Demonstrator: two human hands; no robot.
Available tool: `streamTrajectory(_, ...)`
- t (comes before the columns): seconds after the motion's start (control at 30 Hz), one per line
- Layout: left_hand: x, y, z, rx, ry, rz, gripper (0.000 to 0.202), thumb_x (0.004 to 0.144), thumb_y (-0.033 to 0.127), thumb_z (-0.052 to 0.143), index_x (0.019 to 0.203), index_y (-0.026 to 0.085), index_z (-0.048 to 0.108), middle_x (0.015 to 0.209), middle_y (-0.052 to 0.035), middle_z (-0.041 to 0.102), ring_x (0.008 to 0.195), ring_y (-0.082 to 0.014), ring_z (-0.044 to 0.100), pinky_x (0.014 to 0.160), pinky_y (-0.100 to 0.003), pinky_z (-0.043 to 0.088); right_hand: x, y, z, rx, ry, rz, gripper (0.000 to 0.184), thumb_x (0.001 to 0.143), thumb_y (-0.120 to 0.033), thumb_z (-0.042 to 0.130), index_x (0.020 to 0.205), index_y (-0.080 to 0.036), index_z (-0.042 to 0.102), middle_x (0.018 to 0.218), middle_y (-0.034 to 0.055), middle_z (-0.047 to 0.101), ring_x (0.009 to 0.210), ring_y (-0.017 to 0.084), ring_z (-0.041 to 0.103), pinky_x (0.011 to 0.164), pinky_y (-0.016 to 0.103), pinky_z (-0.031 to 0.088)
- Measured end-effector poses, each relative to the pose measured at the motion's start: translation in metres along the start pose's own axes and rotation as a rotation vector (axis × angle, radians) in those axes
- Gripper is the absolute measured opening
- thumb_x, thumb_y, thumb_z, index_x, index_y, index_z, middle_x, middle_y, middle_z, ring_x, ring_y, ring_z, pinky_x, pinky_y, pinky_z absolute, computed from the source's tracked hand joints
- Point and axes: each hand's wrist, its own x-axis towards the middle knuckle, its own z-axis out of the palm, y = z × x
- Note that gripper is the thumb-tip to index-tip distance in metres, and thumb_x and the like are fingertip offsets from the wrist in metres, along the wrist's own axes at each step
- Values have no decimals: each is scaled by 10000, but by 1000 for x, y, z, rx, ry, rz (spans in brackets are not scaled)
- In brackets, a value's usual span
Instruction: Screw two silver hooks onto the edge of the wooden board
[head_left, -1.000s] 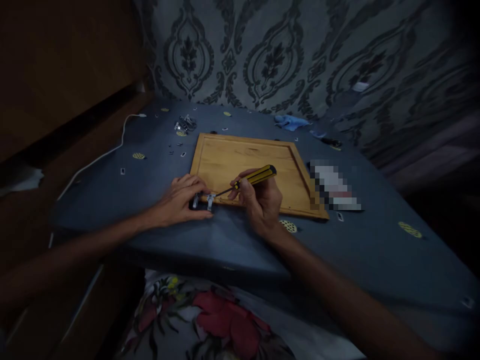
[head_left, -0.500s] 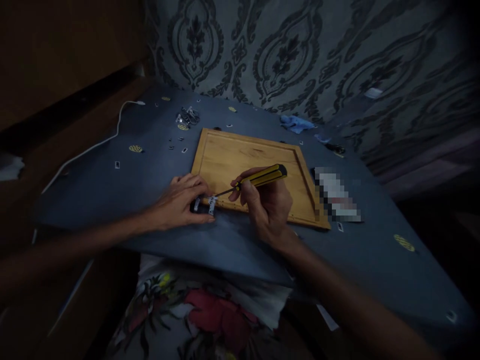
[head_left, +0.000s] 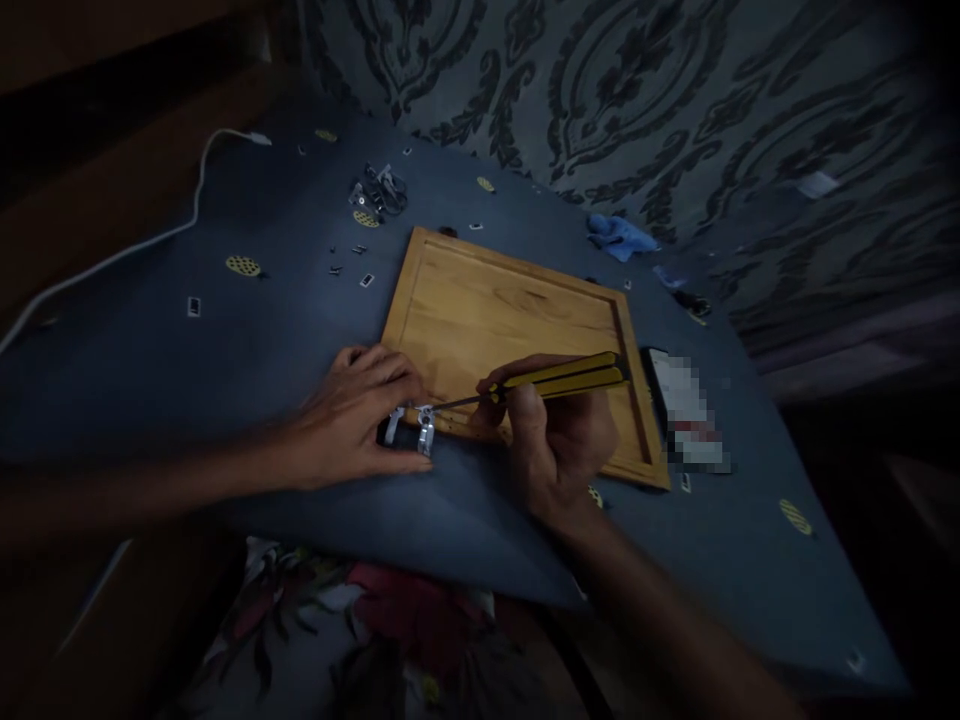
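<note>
My left hand [head_left: 367, 415] rests at the near left corner of a framed wooden panel [head_left: 487, 310]. Its thumb and fingers close around a small shiny metal bracket [head_left: 425, 432], which juts from the panel's near edge; the fingers partly cover it. In my right hand [head_left: 562, 440] is a screwdriver [head_left: 566, 378] with a yellow and black handle, tilted low over the panel. The thin shaft points left, and its tip meets the bracket's upper end. Whether a screw sits under the tip is too small to tell.
Several small screws [head_left: 335, 270] lie left of the panel, near a heap of metal hardware [head_left: 381, 190]. A phone [head_left: 686, 410] sits to the right, a blue crumpled cloth or plastic [head_left: 621, 236] behind. A white cable [head_left: 199, 190] runs along the left side.
The view has shifted and tilted a little. My right hand and the screwdriver handle are slightly lower and further right, the handle lying flatter. The tip stays at the bracket, held by my left hand.
</note>
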Motion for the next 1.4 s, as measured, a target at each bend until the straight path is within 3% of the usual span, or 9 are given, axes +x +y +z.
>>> streamTrajectory(0.2, 1, 0, 0, -29, 16, 26, 440, 871, 586, 791, 1155, 270, 678, 1122, -28, 693, 1097, -297, 592, 1000, -462, 360, -6, -5, -5, -15, -15, 27, 75, 1027, -355, 659, 1089, -312, 658, 934, 20, 724, 689, 198, 738, 624, 388, 629)
streamTrajectory(0.47, 1, 8, -3, 15, 17, 31, 380, 892, 487, 791, 1138, 228, 659, 1131, -40, 688, 1121, -275, 594, 1018, -448, 363, 4, -9, -6, -59, -71, -58, 71, 984, -258, 697, 1039, -237, 658, 912, 20, 729, 714, 173, 723, 576, 306, 596)
streamTrajectory(0.73, 0, 8, -1, 49, 47, 66, 402, 891, 497, 798, 1109, 193, 651, 1127, -50, 681, 1111, -276, 600, 1010, -445, 361, 18, -23, -10, -188, -273, -124, 56, 969, -268, 708, 957, -229, 670, 820, 17, 745, 622, 154, 707, 475, 259, 522)
streamTrajectory(0.83, 0, 8, 0, 53, 62, 67, 400, 892, 501, 797, 1088, 184, 651, 1119, -50, 678, 1108, -274, 599, 1004, -443, 364, 18, -21, -9, -154, -241, -190, 83, 953, -240, 726, 926, -224, 650, 822, 21, 738, 645, 155, 713, 508, 265, 543)
streamTrajectory(1.0, -1, 8, 1, 70, 66, 69, 385, 893, 505, 791, 1080, 204, 642, 1127, -47, 674, 1130, -280, 588, 1028, -447, 374, 13, -14, -5, -136, -139, -35, 111, 952, -297, 746, 989, -246, 654, 880, 42, 729, 755, 230, 766, 510, 321, 536)
streamTrajectory(1.13, -1, 9, -1, 90, 58, 74, 359, 912, 471, 778, 1098, 198, 636, 1153, -56, 671, 1129, -275, 585, 1035, -448, 386, 17, -16, 3, -122, -58, -72, 136, 909, -229, 786, 921, -258, 654, 804, 9, 702, 673, 197, 717, 551, 341, 553)
streamTrajectory(1.2, 0, 10, -2, 93, 42, 76, 353, 914, 461, 780, 1100, 190, 649, 1150, -60, 675, 1114, -274, 586, 1028, -452, 391, 21, -22, 7, -80, -76, -80, 172, 882, -179, 805, 913, -258, 655, 808, -3, 705, 651, 173, 703, 576, 335, 576)
streamTrajectory(1.3, 0, 11, -2, 94, 31, 71, 401, 886, 487, 805, 1110, 183, 669, 1134, -66, 679, 1104, -285, 587, 1017, -460, 399, 26, -29, 8, -20, -133, 43, 193, 869, -157, 825, 920, -259, 669, 844, -16, 730, 652, 152, 722, 540, 287, 584)
streamTrajectory(1.4, 0, 11, -2, 110, 35, 65, 402, 869, 467, 830, 1083, 165, 673, 1140, -80, 676, 1135, -298, 584, 1037, -464, 393, 30, -31, 1, 99, -241, 157, 219, 903, -202, 815, 1072, -279, 700, 884, -23, 744, 716, 158, 760, 551, 263, 617)
